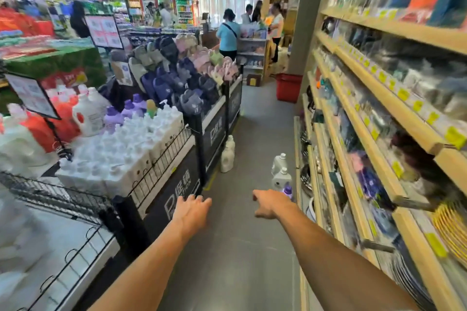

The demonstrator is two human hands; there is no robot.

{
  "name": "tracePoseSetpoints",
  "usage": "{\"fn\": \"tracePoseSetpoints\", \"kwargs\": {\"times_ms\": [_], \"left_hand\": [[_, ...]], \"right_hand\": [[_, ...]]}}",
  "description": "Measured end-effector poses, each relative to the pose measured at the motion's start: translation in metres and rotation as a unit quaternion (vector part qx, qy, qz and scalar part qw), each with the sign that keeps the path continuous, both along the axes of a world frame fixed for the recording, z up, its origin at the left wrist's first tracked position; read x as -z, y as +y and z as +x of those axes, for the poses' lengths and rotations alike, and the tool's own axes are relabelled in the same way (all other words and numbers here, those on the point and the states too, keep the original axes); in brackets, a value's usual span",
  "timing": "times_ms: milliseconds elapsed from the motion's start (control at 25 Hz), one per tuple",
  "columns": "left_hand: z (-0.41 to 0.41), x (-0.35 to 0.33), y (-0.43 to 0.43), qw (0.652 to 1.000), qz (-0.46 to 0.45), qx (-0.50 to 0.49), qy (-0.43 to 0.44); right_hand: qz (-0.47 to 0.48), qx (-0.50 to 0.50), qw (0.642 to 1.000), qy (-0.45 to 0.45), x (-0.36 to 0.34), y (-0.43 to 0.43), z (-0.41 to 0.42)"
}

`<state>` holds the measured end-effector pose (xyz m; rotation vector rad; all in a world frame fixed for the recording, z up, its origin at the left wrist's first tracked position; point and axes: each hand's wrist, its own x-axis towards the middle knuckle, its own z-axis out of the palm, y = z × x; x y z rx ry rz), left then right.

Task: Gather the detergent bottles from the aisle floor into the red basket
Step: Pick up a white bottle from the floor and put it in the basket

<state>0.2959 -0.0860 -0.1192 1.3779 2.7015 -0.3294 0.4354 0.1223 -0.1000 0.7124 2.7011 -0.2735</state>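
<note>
Detergent bottles stand on the grey aisle floor. A cream bottle [227,155] leans by the black display bin on the left. On the right, near the shelf base, stand a white bottle [279,163], another white one [281,179] in front of it, and a small purple bottle [288,190]. The red basket [288,87] sits far down the aisle by the pillar. My left hand [193,211] reaches forward, fingers relaxed, holding nothing. My right hand [271,203] stretches out empty just left of the purple bottle, apart from it.
Wooden shelves [379,108] line the right side. A wire-fenced display [121,159] of white bottles and a slipper bin [182,76] run along the left. Several people [228,33] stand at the counter beyond the aisle's far end.
</note>
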Motion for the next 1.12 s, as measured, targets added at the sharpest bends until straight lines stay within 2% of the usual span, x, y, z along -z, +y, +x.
{"fn": "tracePoseSetpoints", "kwargs": {"times_ms": [240, 480, 640, 800, 920, 1000, 1120], "left_hand": [[-0.103, -0.004, 0.108, 0.998, 0.011, 0.054, 0.000], [-0.224, -0.021, 0.200, 0.997, 0.015, 0.073, 0.011], [-0.289, -0.019, 0.266, 0.995, 0.011, 0.102, 0.015], [-0.338, -0.014, 0.347, 0.991, -0.010, 0.132, 0.016], [-0.378, -0.003, 0.420, 0.990, -0.003, 0.140, 0.020], [-0.400, -0.001, 0.465, 0.988, -0.028, 0.150, 0.013], [-0.436, 0.008, 0.515, 0.990, -0.014, 0.142, 0.014]], "right_hand": [[0.002, 0.065, 0.998, -0.026, 0.001, 0.086, -0.073], [-0.015, 0.124, 0.992, 0.003, -0.017, 0.162, -0.166], [-0.029, 0.150, 0.988, -0.028, -0.014, 0.218, -0.209], [-0.067, 0.163, 0.984, -0.024, -0.005, 0.296, -0.260], [-0.062, 0.165, 0.984, 0.007, -0.004, 0.370, -0.307], [-0.074, 0.156, 0.985, -0.001, -0.005, 0.413, -0.332], [-0.075, 0.144, 0.986, -0.027, 0.002, 0.475, -0.373]]}}
